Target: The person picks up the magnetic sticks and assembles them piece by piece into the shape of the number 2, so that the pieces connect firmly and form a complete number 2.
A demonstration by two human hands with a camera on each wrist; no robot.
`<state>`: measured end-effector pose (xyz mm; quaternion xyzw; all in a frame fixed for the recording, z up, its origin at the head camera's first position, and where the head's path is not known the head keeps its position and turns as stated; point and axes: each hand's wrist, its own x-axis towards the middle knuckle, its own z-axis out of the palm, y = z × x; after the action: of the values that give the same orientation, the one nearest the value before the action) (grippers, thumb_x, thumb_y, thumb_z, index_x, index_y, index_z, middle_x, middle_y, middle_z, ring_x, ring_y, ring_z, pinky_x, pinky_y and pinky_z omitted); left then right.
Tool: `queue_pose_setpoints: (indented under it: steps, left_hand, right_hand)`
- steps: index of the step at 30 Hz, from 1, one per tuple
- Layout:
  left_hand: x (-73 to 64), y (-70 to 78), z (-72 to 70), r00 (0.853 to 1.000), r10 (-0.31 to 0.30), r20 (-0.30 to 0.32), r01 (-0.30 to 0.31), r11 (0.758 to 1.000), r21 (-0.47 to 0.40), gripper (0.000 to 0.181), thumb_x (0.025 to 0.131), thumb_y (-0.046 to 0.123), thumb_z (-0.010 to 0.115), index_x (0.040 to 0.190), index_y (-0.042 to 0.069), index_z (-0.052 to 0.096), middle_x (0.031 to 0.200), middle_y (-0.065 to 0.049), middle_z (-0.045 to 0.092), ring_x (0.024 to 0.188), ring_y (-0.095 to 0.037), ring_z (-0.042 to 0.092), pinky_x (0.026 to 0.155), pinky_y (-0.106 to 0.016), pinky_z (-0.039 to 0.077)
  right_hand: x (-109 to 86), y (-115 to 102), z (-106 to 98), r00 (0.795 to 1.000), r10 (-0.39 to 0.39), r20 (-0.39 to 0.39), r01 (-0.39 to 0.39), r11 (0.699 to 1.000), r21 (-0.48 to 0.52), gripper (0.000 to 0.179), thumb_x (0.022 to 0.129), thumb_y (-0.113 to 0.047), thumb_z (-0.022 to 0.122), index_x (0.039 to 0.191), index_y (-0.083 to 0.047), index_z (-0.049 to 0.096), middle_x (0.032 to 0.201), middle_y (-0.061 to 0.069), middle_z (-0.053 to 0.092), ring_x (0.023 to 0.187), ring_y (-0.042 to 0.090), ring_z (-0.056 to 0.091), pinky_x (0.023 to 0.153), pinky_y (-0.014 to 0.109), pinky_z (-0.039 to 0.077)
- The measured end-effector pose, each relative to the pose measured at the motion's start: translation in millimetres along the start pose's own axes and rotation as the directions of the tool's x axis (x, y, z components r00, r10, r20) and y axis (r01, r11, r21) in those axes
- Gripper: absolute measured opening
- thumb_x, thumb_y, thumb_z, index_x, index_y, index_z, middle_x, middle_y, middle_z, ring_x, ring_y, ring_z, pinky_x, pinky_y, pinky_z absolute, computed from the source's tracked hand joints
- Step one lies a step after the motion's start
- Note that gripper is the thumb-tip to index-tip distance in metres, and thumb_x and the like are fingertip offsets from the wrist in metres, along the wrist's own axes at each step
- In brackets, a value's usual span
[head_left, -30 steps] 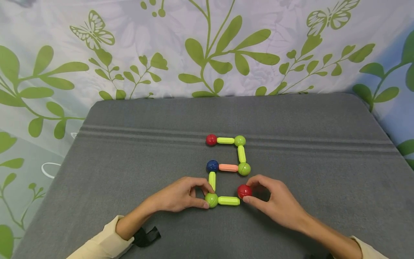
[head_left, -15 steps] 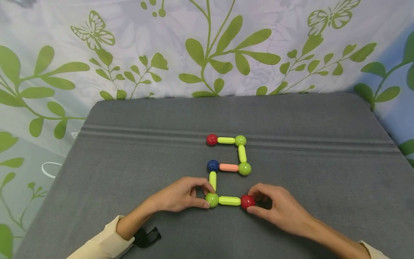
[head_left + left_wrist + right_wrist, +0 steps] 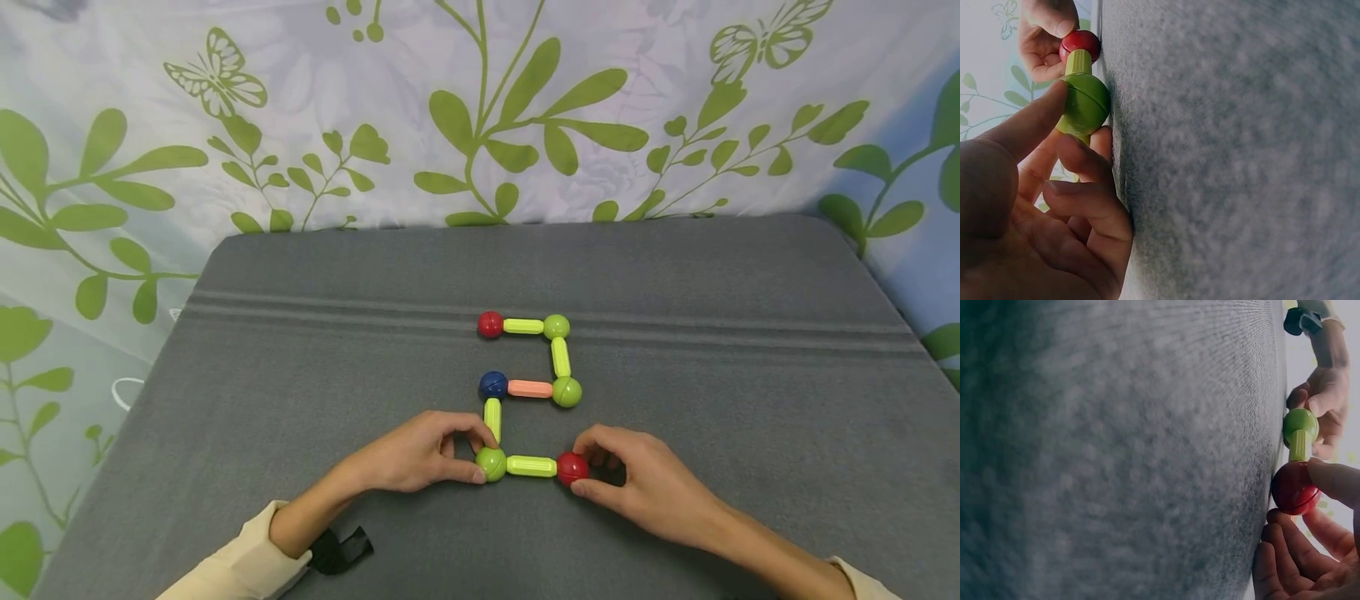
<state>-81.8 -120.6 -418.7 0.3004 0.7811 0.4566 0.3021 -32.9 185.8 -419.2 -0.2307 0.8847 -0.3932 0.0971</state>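
Note:
My left hand (image 3: 427, 450) pinches a green ball (image 3: 491, 464) at the lower left corner of a flat shape made of balls and rods. From that ball a yellow-green rod (image 3: 532, 466) runs right to a red ball (image 3: 573, 468), which my right hand (image 3: 645, 483) holds between thumb and fingers. The left wrist view shows the green ball (image 3: 1087, 102) and, beyond it, the red ball (image 3: 1080, 47) touching the rod's end. Another yellow-green rod (image 3: 492, 420) goes up from the green ball to a blue ball (image 3: 493, 384).
A salmon rod (image 3: 530, 388) links the blue ball to a green ball (image 3: 567, 392). Above, a rod (image 3: 561, 357) meets another green ball (image 3: 557, 327), then a rod (image 3: 523, 326) and a red ball (image 3: 491, 324). Grey cloth (image 3: 300, 358) covers the table; a leaf-print curtain (image 3: 337, 108) hangs behind.
My right hand has brought the red ball down to the free right end of the bottom rod, and the two now touch. My left hand stays on the green ball.

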Motion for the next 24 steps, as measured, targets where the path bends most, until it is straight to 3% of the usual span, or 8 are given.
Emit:
queue_pose_setpoints:
  steps: [18,24]
  left_hand:
    - [-1.3,-1.4,0.8,1.0,0.01,-0.005,-0.01,1.0,0.015,0.028,0.089,0.021,0.077,0.115,0.018,0.067,0.096,0.006,0.063,0.053,-0.002,0.046,0.053,-0.021,0.04]
    - [-3.1,-1.9,-2.0,0.999,-0.012,0.03,0.013,1.0,-0.021,0.034,0.09,0.021,0.075,0.122,0.015,0.067,0.1,0.005,0.063,0.055,-0.003,0.046,0.054,-0.021,0.04]
  right_hand:
    - [1.6,-1.7,1.3,1.0,0.009,0.005,-0.009,1.0,-0.019,0.024,0.083,-0.025,0.081,0.1,-0.028,0.064,0.087,-0.018,0.058,0.079,0.004,0.056,0.068,0.026,0.048]
    - [1.7,-2.6,0.4,0.999,0.034,-0.025,-0.036,0.997,-0.065,0.022,0.087,-0.035,0.077,0.102,-0.026,0.065,0.09,-0.018,0.059,0.082,0.004,0.056,0.071,0.029,0.048]
